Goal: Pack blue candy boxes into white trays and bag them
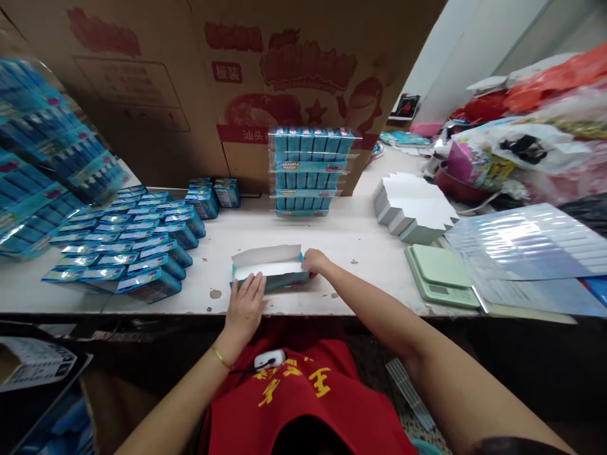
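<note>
A long, shallow cardboard display box (279, 278), blue outside and white inside, lies on the table in front of me with a pale flap raised at its far side. Over its near wall, toward the left end, my left hand (247, 302) rests with fingers stretched out. My right hand (317, 261) has its fingers curled closed on the box's right end, where the fingertips are partly hidden. Beyond the box stands a wrapped stack of filled blue display boxes (310, 174).
Rows of small blue packets (137, 240) cover the table's left, beside wrapped stacks (42, 151). A large brown carton (180, 151) stands behind. To the right are stacked white cardboard blanks (415, 199), a green scale (441, 272), clear plastic sheets (526, 243) and piled bags (540, 145).
</note>
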A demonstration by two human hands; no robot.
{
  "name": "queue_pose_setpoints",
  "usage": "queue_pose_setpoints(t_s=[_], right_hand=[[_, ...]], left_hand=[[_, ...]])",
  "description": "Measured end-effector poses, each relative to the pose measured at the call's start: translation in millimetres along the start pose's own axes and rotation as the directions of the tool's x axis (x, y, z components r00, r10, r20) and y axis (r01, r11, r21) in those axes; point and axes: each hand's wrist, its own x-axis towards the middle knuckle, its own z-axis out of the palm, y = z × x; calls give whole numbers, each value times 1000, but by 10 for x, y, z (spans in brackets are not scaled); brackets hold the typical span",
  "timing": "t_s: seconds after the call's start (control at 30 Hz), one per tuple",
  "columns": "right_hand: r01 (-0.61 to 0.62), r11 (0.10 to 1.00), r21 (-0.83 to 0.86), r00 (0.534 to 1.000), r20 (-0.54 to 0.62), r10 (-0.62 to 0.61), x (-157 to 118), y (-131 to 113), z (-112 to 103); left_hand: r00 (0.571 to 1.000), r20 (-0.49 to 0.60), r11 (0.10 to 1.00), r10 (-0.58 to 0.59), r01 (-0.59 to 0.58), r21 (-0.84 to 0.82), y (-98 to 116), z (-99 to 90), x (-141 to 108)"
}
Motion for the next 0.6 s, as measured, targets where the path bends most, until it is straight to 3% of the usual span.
queue_pose_setpoints(t_s=[0.07, 0.1, 0.17, 0.23, 0.37, 0.6], right_hand=[[49, 999, -21, 989, -138, -51, -207, -33, 0], [130, 990, -59, 963, -232, -140, -323, -59, 34], [355, 915, -192, 839, -367, -402, -533, -121, 178], [487, 813, -320, 730, -362, -580, -651, -174, 386], [434, 816, -382, 770, -313, -556, -567, -175, 694], [445, 813, -376, 809, -220, -545, -390, -115, 697]], left_hand=[[999, 29, 1000, 17, -17, 1, -141, 74, 112], [999, 41, 1000, 24, -24, -6, -189, 94, 151], [999, 46, 1000, 12, -12, -8, -236, 111, 193], [999, 40, 1000, -15, 15, 14, -239, 107, 201], [996, 77, 992, -40, 30, 122, -234, 84, 198], [987, 160, 978, 4, -37, 206, -273, 77, 252]])
